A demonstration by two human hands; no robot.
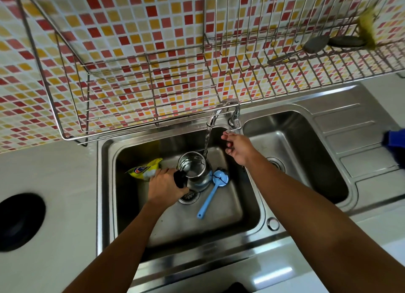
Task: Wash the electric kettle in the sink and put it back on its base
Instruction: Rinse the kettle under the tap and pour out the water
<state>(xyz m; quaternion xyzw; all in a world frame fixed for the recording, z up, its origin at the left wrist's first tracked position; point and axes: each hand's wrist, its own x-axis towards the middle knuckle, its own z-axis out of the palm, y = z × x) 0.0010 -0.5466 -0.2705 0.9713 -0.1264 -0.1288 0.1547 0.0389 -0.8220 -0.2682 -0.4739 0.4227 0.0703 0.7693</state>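
My two forearms fill the lower half of the frame, reaching up into the left basin of the sink [105, 183]. My left hand [163, 188] is wrapped around the black handle of the electric kettle [194, 172], fingers closed over it, so the body stands upright on the basin floor just above the drain, at mid-frame. Its mouth is open and faces up; I hold it there, I judge, so the stream from the faucet [215, 115] can reach it. The water falls just at the kettle's far rim, and I cannot tell whether it lands inside or runs down the outer wall.

My right hand [237, 148] is raised to the tap lever, fingers loosely curled around its end, probably to set the flow; how firmly it grips I cannot tell.

A blue brush [211, 194] lies against the kettle's right side, handle trailing toward me, handy for scrubbing. A yellow packet [145, 169] sits left of the kettle, by my knuckles.

The kettle's base is nowhere in view, so the washing looks barely begun.
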